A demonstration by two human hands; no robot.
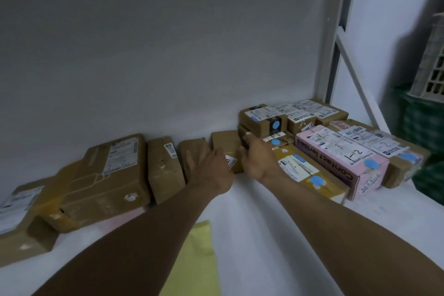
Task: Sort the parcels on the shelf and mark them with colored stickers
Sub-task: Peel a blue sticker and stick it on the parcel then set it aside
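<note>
On the white shelf (264, 235), brown parcels lie along the back wall. My left hand (211, 166) rests palm down, fingers straight, across one upright brown parcel (189, 149) and touches the small brown parcel (224, 142) beside it. My right hand (255, 158) grips that small parcel's right edge, thumb in front and fingers behind, against a stack of small boxes (262, 120). At right, the sorted parcels carry round blue stickers (275, 124), among them a pink box (336, 156) and a yellow-brown box (305, 175). The image is blurred.
A large brown parcel (103, 175) and further parcels (19, 218) lie at left, over a pink sheet (120, 221). A yellow sheet (194, 259) lies near the front. A grey shelf post (336, 31) stands at right, with a white crate (430, 67) on green crates (422, 127) beyond.
</note>
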